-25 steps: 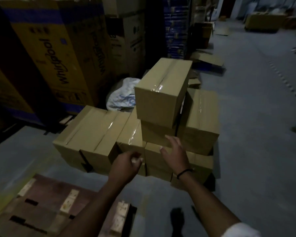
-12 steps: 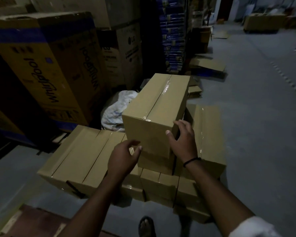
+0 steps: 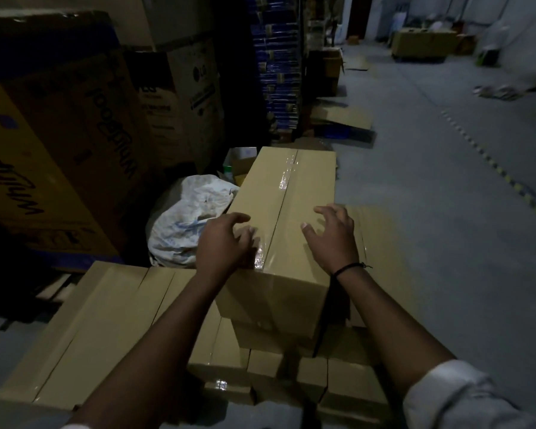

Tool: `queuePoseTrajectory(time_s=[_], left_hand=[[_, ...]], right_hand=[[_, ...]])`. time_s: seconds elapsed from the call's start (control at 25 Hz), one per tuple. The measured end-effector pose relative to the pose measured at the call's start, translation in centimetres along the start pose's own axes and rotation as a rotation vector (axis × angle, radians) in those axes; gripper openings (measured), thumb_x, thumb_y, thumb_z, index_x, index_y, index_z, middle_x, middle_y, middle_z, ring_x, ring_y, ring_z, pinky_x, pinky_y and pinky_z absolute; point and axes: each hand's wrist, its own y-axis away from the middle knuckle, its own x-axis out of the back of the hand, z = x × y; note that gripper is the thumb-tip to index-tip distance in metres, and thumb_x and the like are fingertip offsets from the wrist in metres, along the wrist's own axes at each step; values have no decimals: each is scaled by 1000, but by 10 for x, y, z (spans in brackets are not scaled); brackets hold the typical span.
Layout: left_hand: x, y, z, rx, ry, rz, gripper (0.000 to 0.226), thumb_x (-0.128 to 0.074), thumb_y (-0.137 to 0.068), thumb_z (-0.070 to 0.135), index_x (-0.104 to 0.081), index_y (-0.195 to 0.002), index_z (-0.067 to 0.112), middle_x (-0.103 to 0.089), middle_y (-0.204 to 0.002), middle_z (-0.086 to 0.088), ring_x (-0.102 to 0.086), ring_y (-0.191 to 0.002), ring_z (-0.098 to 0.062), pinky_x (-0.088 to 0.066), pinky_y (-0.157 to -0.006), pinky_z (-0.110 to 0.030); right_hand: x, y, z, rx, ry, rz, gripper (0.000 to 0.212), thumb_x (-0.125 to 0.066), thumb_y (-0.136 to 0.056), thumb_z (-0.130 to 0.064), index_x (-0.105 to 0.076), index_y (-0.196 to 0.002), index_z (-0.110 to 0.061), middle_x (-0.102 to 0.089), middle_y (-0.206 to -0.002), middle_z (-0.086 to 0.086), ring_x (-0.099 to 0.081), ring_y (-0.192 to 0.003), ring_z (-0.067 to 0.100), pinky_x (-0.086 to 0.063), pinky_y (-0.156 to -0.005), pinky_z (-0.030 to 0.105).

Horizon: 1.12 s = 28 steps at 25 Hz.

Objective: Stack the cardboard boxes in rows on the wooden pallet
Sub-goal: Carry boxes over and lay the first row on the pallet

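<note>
Taped boxes piled (image 3: 106, 320) on a warehouse floor (image 3: 446, 196).
Tall cartons (image 3: 59, 134) stand left, a white sack (image 3: 186, 224) beside them. The top box (image 3: 282, 193) is taped, its contents hidden. The left grip (image 3: 226, 243) and right grip (image 3: 331, 236) rest on its lid, fingers loose, clasping nothing.

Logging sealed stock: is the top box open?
No, the top box has its flaps closed, with glossy tape running along the centre seam.

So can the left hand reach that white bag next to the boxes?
Probably yes. The left hand is at the left edge of the top box, and the white bag lies just beside that edge, lower down, with nothing between them.
</note>
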Motion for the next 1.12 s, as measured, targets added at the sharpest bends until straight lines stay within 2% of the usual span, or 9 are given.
queuePoseTrajectory(time_s=[0.2, 0.32, 0.4, 0.48, 0.68, 0.88, 1.12], left_hand=[[-27, -50, -17, 81, -161, -240, 59, -60, -88, 58, -51, -137, 26, -42, -149, -7, -46, -129, -34, -47, -101, -50], [-39, -65, -16, 164, -169, -326, 79, -55, -87, 69, -36, -146, 22, -23, -159, -16, -46, -131, -43, -46, -100, -52], [-42, -69, -15, 182, -209, -340, 88, -49, -83, 78, -30, -148, 23, -27, -157, -18, -48, -128, -44, -48, -98, -53], [-42, -63, -12, 154, -220, -312, 89, -46, -82, 80, -30, -149, 23, -32, -154, -17, -50, -126, -42, -49, -97, -52], [-30, -26, 7, 165, -230, -192, 89, -50, -82, 79, -35, -152, 26, -22, -160, -8, -50, -129, -37, -48, -100, -51], [-5, 27, 22, 267, -301, -123, 90, -46, -78, 86, -43, -148, 30, -32, -159, -6, -53, -130, -33, -50, -97, -53], [43, 114, 38, 468, -390, -15, 94, -41, -75, 92, -42, -149, 34, -29, -161, -1, -51, -132, -33, -49, -99, -55]], right_hand=[[-21, -26, 9, -105, 124, -105, 58, -58, -88, -55, -52, -137, -24, -25, -159, 4, -32, -141, 32, -38, -112, 50], [-24, -32, 9, -103, 130, -114, 64, -56, -87, -59, -49, -140, -23, -20, -162, 4, -37, -141, 32, -39, -112, 48], [-23, -35, 7, -103, 174, -139, 66, -54, -88, -61, -44, -144, -26, -15, -164, 3, -32, -143, 35, -38, -112, 50], [-21, -34, 2, -105, 214, -183, 69, -52, -89, -64, -39, -147, -29, -10, -165, 0, -26, -144, 39, -37, -112, 53], [-10, -18, -13, -61, 220, -235, 75, -54, -88, -67, -37, -149, -29, -11, -164, 0, -27, -143, 40, -40, -107, 50], [4, 8, -24, 70, 211, -317, 74, -56, -86, -68, -41, -147, -28, -18, -163, 1, -34, -139, 38, -41, -104, 46], [2, 60, -47, 249, 150, -454, 74, -56, -85, -70, -42, -146, -30, -19, -161, -2, -34, -140, 33, -43, -101, 43]])
